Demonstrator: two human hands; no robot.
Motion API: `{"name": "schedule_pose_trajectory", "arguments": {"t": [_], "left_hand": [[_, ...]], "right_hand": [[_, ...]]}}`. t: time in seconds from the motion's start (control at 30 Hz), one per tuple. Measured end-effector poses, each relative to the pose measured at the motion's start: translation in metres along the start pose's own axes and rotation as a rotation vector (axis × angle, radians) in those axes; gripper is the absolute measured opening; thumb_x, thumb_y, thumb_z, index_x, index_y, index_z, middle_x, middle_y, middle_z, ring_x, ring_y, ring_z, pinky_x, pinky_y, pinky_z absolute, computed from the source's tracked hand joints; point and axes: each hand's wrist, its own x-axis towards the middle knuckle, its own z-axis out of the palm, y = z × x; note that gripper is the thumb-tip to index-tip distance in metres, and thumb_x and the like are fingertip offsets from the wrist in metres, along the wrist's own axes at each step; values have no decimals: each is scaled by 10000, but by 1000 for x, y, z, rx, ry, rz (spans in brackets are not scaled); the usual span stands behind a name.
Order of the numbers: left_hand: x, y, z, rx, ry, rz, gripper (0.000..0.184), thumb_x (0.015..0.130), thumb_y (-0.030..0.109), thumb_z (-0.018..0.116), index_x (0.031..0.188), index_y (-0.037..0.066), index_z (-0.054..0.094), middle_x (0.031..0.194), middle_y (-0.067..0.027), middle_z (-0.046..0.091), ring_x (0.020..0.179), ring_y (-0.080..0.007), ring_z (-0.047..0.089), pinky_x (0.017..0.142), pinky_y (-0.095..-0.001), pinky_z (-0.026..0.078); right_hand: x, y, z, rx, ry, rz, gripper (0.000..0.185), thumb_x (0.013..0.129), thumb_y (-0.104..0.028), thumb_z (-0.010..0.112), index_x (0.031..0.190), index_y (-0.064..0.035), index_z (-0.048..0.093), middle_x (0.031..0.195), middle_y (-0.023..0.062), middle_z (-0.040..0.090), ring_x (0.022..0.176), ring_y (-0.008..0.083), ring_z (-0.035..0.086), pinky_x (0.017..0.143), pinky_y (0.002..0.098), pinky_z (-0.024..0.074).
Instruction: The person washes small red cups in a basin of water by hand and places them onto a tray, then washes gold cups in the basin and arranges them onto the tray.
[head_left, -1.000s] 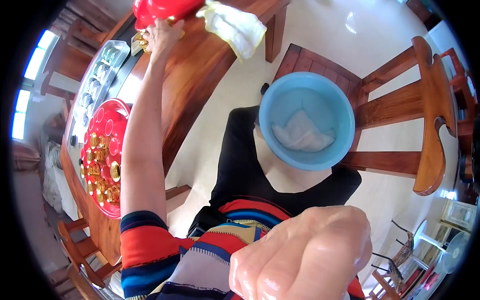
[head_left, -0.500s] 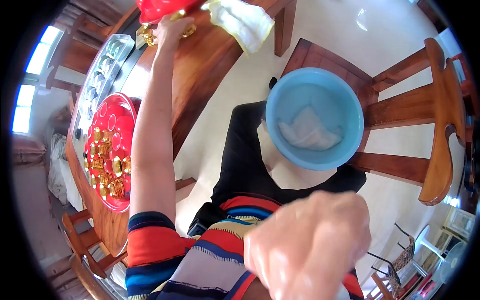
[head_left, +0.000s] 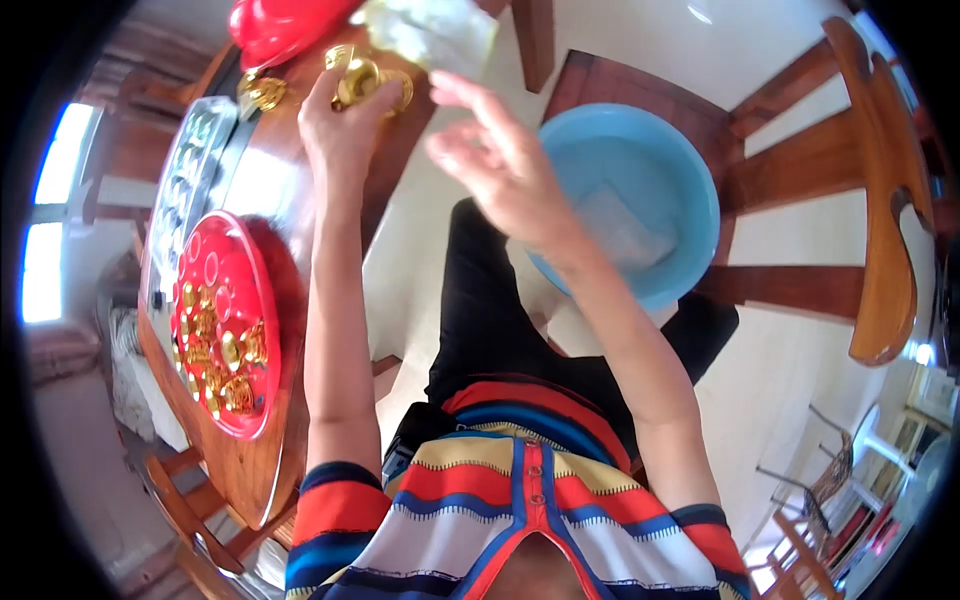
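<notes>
My left hand (head_left: 345, 125) is over the table's far edge, its thumb and fingers closed round a small gold ornament (head_left: 357, 82). More gold pieces (head_left: 266, 92) stand beside it, next to a red object (head_left: 285, 30). My right hand (head_left: 500, 165) hangs in the air to the right of the left one, fingers apart and nothing in them. It is in front of the left rim of the blue basin (head_left: 690, 200). A white cloth with yellow edging (head_left: 430, 35) lies at the table edge, beyond both hands.
On the wooden table (head_left: 250, 475) are a red round tray (head_left: 262, 290) with several gold ornaments and red cups, and a clear plastic box (head_left: 185, 170). The basin, holding water and a pale cloth (head_left: 625, 228), rests on a wooden chair (head_left: 800, 200). A fan stands at the lower right.
My right hand has moved from close to the camera up and forward, and its fingers have opened. My left hand has lifted a gold ornament away from beside the red object.
</notes>
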Motion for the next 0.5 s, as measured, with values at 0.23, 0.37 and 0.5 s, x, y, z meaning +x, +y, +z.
{"name": "schedule_pose_trajectory", "arguments": {"t": [0.23,0.37,0.5], "left_hand": [[-100,31,64,-38,-141,431,359,660,93,723,1009,101,637,1196,-243,463,1086,-405,438,884,-445,411],[-131,3,132,-189,-388,370,317,684,50,677,996,88,634,1144,-265,485,1085,-423,435,858,-465,422],[-148,-2,181,-281,-573,299,376,652,106,726,1015,77,632,1072,-236,537,1054,-393,474,872,-449,425]], "right_hand": [[-42,4,-32,-427,273,-74,390,819,-167,672,1158,-38,530,1074,63,505,824,98,516,668,228,444],[-78,32,-87,-439,306,212,361,793,-158,681,1088,-31,516,1042,127,533,984,255,527,824,338,443],[-92,34,-127,-427,319,441,379,819,-189,677,1122,-32,512,1063,50,538,632,56,521,449,191,405]]}}
